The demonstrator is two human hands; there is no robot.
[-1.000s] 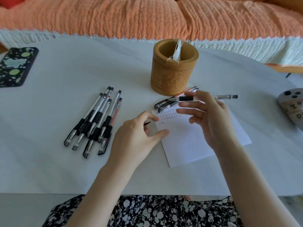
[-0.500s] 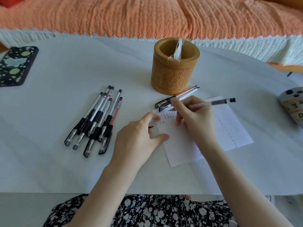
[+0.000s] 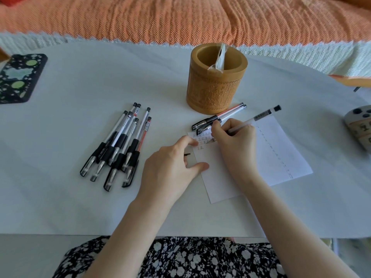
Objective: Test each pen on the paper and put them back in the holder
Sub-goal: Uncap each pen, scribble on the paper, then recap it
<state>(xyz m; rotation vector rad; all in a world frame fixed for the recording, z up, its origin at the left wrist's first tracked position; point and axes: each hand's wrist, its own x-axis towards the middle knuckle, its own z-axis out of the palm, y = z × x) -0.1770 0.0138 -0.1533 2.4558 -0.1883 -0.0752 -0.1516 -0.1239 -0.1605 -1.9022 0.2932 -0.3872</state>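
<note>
A white paper (image 3: 281, 157) with rows of small written marks lies on the white table. My right hand (image 3: 236, 145) grips an uncapped clear pen (image 3: 261, 117) in a writing hold, tip down on the marks at the paper's top left. My left hand (image 3: 168, 169) presses index finger and thumb on the paper's left edge, and a small black pen cap (image 3: 187, 154) pokes out from its curled fingers. Several capped pens (image 3: 120, 145) lie in a bunch to the left. Two more pens (image 3: 220, 117) lie in front of the carved bamboo holder (image 3: 215, 91).
A plastic-wrapped item (image 3: 218, 59) leans inside the holder. A dark patterned phone case (image 3: 18, 77) lies at the far left, and a grey object with holes (image 3: 359, 125) at the right edge. An orange blanket (image 3: 180, 19) runs behind the table.
My right hand turned the pen from a raised, level hold into a writing grip and lowered its tip onto the paper. My left hand stayed on the paper's edge.
</note>
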